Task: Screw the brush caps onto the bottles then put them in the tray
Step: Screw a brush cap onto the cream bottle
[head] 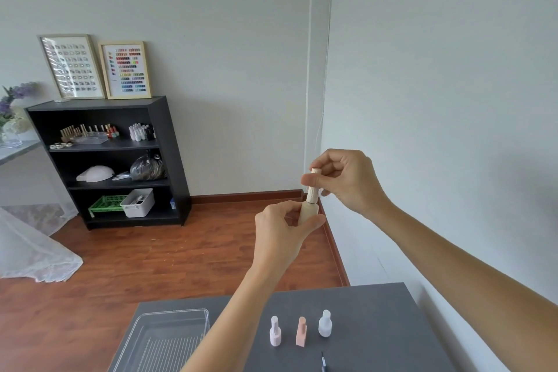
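Fingers of the right hand pinch the brush cap; the left hand is closed round the cream bottle — capping step in hand.

Bottle and cap are held upright in the air, well above the far edge of the grey table, cap seated on the neck; whether the thread is fully home cannot be told. By my judgement the next move calls for turning the cap tight, then lowering the bottle into the clear tray at the table's left edge — it holds no bottles. Three capped bottles stand in a row near the middle: lilac bottle, peach bottle, white bottle.
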Available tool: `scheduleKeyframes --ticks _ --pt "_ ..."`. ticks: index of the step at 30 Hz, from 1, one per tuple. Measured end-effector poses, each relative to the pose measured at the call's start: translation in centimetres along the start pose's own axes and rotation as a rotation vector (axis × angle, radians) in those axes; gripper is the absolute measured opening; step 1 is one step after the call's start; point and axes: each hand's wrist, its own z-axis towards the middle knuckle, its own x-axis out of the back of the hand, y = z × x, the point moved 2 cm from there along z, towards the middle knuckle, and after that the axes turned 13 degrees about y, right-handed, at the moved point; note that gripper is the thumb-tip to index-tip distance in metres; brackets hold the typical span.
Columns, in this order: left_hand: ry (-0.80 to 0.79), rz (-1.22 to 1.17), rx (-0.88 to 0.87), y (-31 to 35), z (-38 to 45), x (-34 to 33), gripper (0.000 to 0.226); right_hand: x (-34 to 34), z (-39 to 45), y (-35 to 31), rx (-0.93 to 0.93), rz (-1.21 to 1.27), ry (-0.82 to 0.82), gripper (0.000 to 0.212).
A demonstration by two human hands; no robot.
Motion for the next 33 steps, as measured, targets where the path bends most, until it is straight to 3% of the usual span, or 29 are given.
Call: scheduleKeyframes --ticks 4,8,10,14,18,20,24,27,30,33 --pt "-0.008 -0.007 0.007 -0.1 -0.2 -0.4 0.021 -0.2 -0.1 -0.1 0.109 -0.144 0.015 0.051" --pt "-0.008 -0.026 0.017 0.0 0.0 -0.1 0.020 0.2 0.0 0.4 -0.054 0.128 -0.291 0.024" --pt "-0.009 -0.024 0.009 0.0 0.0 0.0 0.019 0.6 0.0 0.4 -0.091 0.204 -0.376 0.022" --pt "-0.010 0.003 -0.017 -0.1 -0.1 0.0 0.020 0.8 0.1 0.0 -0.078 0.136 -0.218 0.016" --pt "-0.020 0.007 -0.008 -0.2 -0.3 -0.3 0.021 0.3 -0.1 -0.2 0.011 -0.063 -0.027 0.052" --pt "-0.021 0.003 -0.011 -0.1 -0.3 -0.3 0.022 0.2 -0.1 0.2 0.014 -0.097 -0.040 0.056" --pt "-0.019 -0.025 -0.004 0.1 -0.1 -0.3 0.015 0.4 -0.1 0.4 -0.145 0.168 -0.316 0.041" --pt "-0.017 -0.051 0.007 0.1 -0.1 -0.2 0.013 1.0 -0.2 0.3 -0.159 0.236 -0.410 0.035" --pt "-0.025 -0.028 -0.005 -0.1 -0.2 -0.2 0.016 1.2 -0.2 0.3 -0.159 0.229 -0.360 0.027" --pt "-0.022 -0.022 -0.011 -0.1 -0.2 -0.5 0.016 1.0 -0.1 0.2 -0.144 0.141 -0.208 0.022"
